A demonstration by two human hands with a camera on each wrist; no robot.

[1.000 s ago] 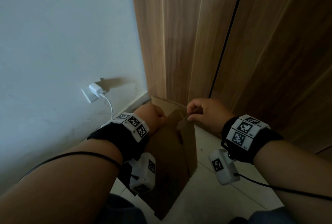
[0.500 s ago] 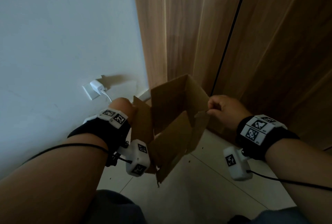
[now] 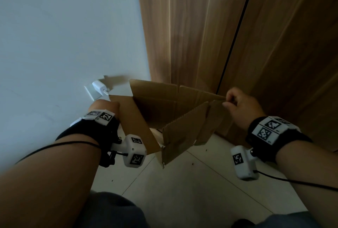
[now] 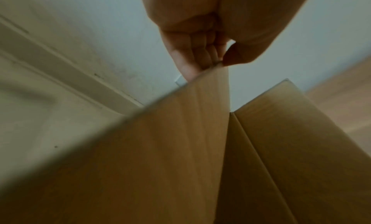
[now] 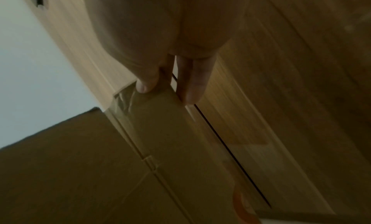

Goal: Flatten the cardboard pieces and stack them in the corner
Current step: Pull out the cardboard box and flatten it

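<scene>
**Box held open in the air, both hands on its edges**

The box (image 3: 164,116) hangs above the floor (image 3: 192,187), at 12 o'clock from the person, just before the corner where the wall (image 3: 64,36) meets the wood panels (image 3: 201,26). The left hand (image 3: 103,106) pinches the upper edge of the panel at 9 o'clock; the wrist view shows fingers (image 4: 192,59) and thumb closed on it. The right hand (image 3: 241,108) pinches a flap at 3 o'clock, thumb on one face and fingers (image 5: 190,86) on the other.

To flatten it well, I judge that the hands should move opposite corners together, so that the sides fold along their creases and do not buckle.

Room is narrow toward 12 o'clock: the far edge is near the panels, and a charger (image 3: 99,88) sits in the wall at 10 o'clock. Toward 6 o'clock the floor is open.
</scene>
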